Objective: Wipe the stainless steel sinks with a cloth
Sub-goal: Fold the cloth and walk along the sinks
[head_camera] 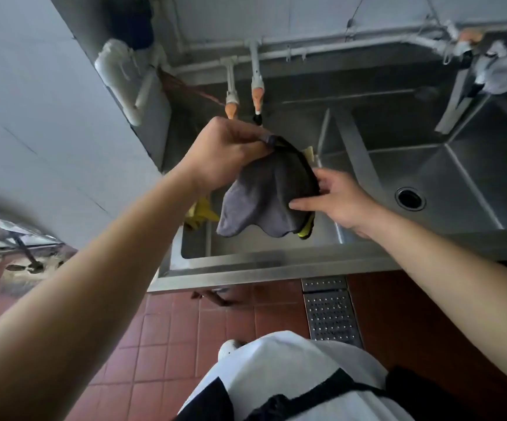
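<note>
The left hand [228,153] pinches the grey cloth [264,192] by its top edge so it hangs above the left sink [246,244] — probably to unfold it before wiping. The right hand [334,202] touches its side with relaxed fingers. Yellow pieces behind the cloth are mostly hidden — I cannot identify them.

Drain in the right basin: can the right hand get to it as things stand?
Probably yes. The right hand sits beside the drain with bare steel between them; only the low divider to cross. Its fingers are touching the grey cloth, which the left hand holds up.
</note>
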Motion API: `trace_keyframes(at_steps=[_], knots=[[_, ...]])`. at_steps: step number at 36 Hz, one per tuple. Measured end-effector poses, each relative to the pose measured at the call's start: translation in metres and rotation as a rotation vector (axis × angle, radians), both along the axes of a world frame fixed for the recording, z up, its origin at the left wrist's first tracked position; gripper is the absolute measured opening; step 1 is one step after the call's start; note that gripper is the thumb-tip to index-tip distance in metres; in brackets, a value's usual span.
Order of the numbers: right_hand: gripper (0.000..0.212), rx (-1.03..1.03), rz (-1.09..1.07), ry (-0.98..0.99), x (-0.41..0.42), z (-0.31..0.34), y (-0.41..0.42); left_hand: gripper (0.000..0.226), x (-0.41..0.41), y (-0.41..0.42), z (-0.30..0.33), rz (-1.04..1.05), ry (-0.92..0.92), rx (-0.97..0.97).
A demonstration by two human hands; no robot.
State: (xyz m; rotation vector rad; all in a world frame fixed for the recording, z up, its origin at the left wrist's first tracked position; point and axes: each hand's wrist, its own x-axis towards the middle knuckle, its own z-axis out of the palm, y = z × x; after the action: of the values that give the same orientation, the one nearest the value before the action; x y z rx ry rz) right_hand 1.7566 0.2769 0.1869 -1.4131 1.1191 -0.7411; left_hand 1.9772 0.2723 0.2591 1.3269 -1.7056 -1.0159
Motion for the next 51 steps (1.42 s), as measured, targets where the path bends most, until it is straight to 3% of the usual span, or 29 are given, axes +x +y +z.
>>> trace_keyframes(at_steps=[4, 10, 15, 21, 24, 33, 41, 49, 51], knots=[[0.034, 0.026, 0.015, 0.067, -0.051, -0.006, -0.009, 0.026, -0.032, -0.006, 0.014, 0.053, 0.025, 0.004], [0.012, -0.097, -0.154, 0.108, -0.129, 0.013, -0.029, 0.016, -0.072, -0.017, 0.013, 0.181, 0.124, 0.053], [0.009, -0.190, -0.255, 0.164, -0.178, 0.037, -0.050, 0.015, -0.114, -0.028, 0.000, 0.199, 0.216, 0.066], [0.022, -0.193, -0.276, 0.182, -0.222, 0.055, -0.067, 0.011, -0.161, -0.037, -0.004, 0.163, 0.343, 0.077], [0.024, -0.213, -0.300, 0.180, -0.238, 0.060, -0.066, 0.003, -0.179, -0.044, 0.002, 0.120, 0.340, 0.078], [0.023, -0.258, -0.385, 0.112, -0.276, 0.063, -0.050, 0.012, -0.215, -0.051, 0.015, 0.014, 0.292, 0.049], [0.015, -0.140, -0.264, 0.024, -0.307, 0.063, -0.033, 0.013, -0.216, -0.047, -0.014, -0.172, 0.401, 0.257], [0.014, -0.006, -0.366, 0.253, -0.300, 0.003, -0.076, 0.017, -0.227, -0.075, -0.079, 0.016, 0.339, 0.432], [0.025, 0.021, -0.445, 0.326, -0.293, -0.021, -0.098, 0.018, -0.235, -0.091, -0.101, 0.086, 0.283, 0.465]])
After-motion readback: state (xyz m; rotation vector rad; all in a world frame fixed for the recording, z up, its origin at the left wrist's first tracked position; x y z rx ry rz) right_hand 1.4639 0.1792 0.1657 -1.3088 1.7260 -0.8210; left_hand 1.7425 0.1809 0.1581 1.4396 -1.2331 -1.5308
